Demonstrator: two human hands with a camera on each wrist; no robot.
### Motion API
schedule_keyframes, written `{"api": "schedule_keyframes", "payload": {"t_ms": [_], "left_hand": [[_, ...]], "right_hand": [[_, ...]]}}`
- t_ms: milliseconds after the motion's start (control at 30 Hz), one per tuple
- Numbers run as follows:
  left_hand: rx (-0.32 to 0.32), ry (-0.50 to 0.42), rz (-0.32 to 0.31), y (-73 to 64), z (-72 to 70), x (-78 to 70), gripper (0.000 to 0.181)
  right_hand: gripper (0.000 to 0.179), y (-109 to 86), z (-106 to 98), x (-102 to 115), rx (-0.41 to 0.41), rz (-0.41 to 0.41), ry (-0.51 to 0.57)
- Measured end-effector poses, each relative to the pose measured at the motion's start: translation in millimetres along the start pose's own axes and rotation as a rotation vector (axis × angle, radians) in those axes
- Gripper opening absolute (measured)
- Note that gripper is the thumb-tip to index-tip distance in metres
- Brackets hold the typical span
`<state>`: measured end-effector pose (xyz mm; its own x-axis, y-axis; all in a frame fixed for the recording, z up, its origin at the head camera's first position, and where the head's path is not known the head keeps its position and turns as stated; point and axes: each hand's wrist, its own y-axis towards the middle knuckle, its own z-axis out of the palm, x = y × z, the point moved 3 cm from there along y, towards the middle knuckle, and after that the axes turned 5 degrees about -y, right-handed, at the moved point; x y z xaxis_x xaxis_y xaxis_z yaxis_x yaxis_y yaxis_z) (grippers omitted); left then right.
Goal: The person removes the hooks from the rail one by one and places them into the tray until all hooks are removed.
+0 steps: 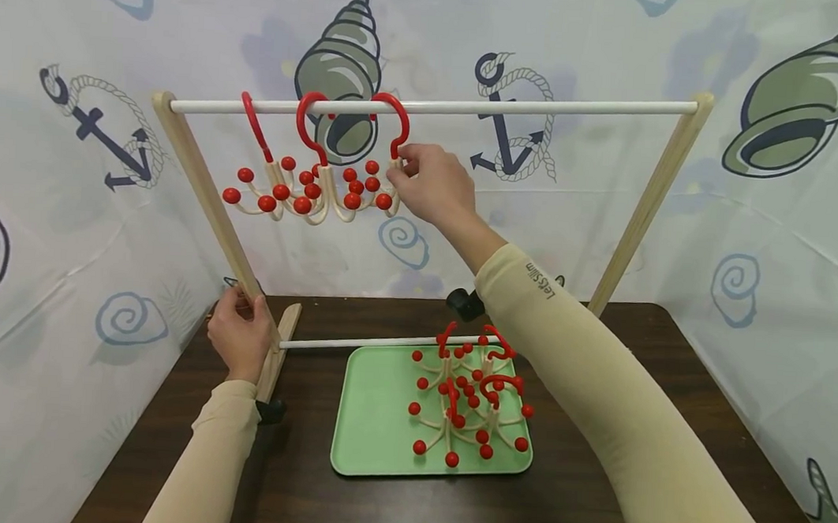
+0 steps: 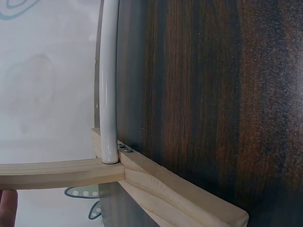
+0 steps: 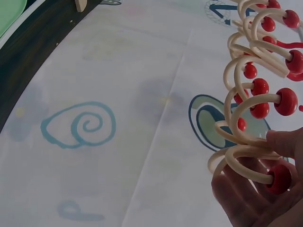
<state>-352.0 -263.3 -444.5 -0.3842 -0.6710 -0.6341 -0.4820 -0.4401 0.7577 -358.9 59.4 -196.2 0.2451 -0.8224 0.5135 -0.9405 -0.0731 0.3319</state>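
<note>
Three multi-armed hooks with red crooks, cream arms and red ball tips hang near the left end of the upper white rod (image 1: pixel 541 108). My right hand (image 1: pixel 437 185) pinches the rightmost hook (image 1: pixel 402 125) by its stem, just below the crook over the rod. Its curved cream arms (image 3: pixel 253 150) show between thumb and fingers in the right wrist view. Left of it hang the middle hook (image 1: pixel 302 125) and the leftmost hook (image 1: pixel 257 127). Lower down, my left hand (image 1: pixel 239 339) grips the rack's left wooden post (image 1: pixel 205 191); only a fingertip (image 2: pixel 8 208) shows in the left wrist view.
A green tray (image 1: pixel 375 417) on the dark wooden table (image 1: pixel 295 460) bears several more such hooks (image 1: pixel 453 417) on its right half. Behind it runs a lower white rod (image 1: pixel 358 343). The right post (image 1: pixel 650 202) stands beyond my right arm; a patterned cloth hangs behind.
</note>
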Motion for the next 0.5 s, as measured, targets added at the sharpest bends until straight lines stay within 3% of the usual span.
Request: {"api": "schedule_keyframes", "payload": {"t_ms": [500], "left_hand": [[0.007,0.011,-0.027,-1.6,-0.3,-3.9,0.017]], "right_hand": [[0.041,0.4,-2.2,-2.6,-0.076,-0.011,-0.024]]}}
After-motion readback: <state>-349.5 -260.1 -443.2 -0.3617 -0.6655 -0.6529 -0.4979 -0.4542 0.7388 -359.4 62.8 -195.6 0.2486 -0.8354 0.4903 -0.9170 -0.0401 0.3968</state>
